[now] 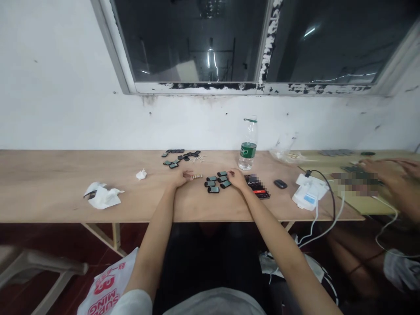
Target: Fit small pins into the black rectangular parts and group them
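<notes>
My left hand (pixel 183 178) rests low over the wooden table, its fingers drawn together at the near end of a short row of small beige pieces (pixel 197 176). Whether it grips one of them is too small to see. To the right, my right hand (pixel 237 179) has curled fingers beside a group of small black rectangular parts with grey-green faces (pixel 213 190). Its fingertips are close to the upper right part (pixel 222 173), and anything between them is hidden. Farther back lie more dark parts (pixel 173 164) and a scatter of tiny pale pieces (pixel 197 159).
A water bottle (pixel 247 151) stands behind my right hand. Nearby are a phone (pixel 260 192), a black mouse-like object (pixel 280 183) and a white device with cables (pixel 308 194). Crumpled tissue (pixel 103 195) lies left. A co-worker's hands (pixel 377 169) are at far right.
</notes>
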A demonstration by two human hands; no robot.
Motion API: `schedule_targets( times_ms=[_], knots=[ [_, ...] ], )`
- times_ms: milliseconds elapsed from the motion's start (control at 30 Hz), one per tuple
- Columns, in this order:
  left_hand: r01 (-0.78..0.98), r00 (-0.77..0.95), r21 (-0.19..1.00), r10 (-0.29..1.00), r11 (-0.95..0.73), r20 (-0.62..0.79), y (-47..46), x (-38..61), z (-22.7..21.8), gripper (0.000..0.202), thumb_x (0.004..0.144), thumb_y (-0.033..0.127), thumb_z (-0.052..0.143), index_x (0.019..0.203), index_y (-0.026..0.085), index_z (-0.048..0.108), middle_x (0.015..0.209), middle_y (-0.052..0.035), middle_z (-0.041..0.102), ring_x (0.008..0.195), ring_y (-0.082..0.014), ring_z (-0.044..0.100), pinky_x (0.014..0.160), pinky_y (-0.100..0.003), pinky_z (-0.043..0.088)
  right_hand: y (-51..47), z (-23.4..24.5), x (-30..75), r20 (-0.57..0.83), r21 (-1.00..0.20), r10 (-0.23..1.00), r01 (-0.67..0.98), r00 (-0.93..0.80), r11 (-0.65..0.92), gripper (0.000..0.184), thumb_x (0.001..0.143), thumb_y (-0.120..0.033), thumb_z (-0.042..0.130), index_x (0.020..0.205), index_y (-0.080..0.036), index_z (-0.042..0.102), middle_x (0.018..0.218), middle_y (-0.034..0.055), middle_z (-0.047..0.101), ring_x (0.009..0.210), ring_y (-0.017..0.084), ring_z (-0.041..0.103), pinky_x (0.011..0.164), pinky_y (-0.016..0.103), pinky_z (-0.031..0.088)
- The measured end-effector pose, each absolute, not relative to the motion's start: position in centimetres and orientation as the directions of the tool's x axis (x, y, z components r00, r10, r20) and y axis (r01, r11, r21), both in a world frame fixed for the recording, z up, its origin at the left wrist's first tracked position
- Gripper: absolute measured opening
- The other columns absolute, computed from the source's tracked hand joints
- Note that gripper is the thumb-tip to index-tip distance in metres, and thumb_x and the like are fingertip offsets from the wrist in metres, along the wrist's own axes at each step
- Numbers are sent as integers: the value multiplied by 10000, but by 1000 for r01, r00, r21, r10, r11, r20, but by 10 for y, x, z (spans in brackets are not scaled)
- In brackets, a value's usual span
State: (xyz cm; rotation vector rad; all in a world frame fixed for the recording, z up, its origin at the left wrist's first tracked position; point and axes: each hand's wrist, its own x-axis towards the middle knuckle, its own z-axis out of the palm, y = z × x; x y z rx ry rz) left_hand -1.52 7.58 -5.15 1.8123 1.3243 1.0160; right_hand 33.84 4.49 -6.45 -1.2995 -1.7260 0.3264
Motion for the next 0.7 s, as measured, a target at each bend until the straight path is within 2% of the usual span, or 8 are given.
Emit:
schedule_targets(
  times_ms=[167, 233, 367, 533, 700],
  knots=[
    [517, 94, 779, 928, -354, 359, 71, -9, -48, 283, 833, 390, 779, 1001, 162, 772, 1079, -133, 810, 1001, -303, 756, 936, -425, 603, 46, -73, 342, 438, -752, 898, 559, 30, 349, 183, 901, -188, 583, 903, -186, 766, 960, 89, 790, 910, 241, 726, 929, 376, 560],
    [560, 29, 761, 925, -328, 378, 71, -7, -49, 258, 885, 399, 711, 965, 161, 773, 1019, -126, 811, 973, -306, 753, 923, -418, 596, 47, -76, 342, 413, -765, 910, 554, 31, 328, 165, 891, -193, 599, 913, -184, 762, 942, 84, 791, 891, 237, 729, 915, 373, 565],
    [608, -1, 750, 944, -261, 329, 72, -5, -57, 200, 869, 378, 709, 846, 188, 770, 897, -92, 804, 925, -304, 752, 896, -395, 592, 49, -80, 343, 387, -770, 921, 563, 37, 301, 146, 858, -178, 630, 918, -184, 762, 912, 75, 791, 849, 225, 727, 885, 359, 576],
    [596, 99, 731, 934, -332, 344, 80, -5, -66, 187, 864, 374, 696, 848, 210, 784, 928, -86, 811, 929, -299, 748, 898, -398, 591, 50, -81, 343, 404, -758, 914, 571, 34, 314, 124, 837, -160, 657, 885, -197, 766, 876, 60, 785, 822, 219, 724, 868, 352, 585],
    [613, 107, 716, 933, -334, 344, 85, -8, -70, 192, 870, 368, 676, 869, 218, 796, 961, -84, 815, 974, -298, 749, 938, -394, 578, 49, -80, 343, 373, -758, 927, 584, 25, 290, 135, 871, -154, 647, 919, -187, 768, 933, 77, 796, 872, 230, 733, 900, 368, 576]
  ],
)
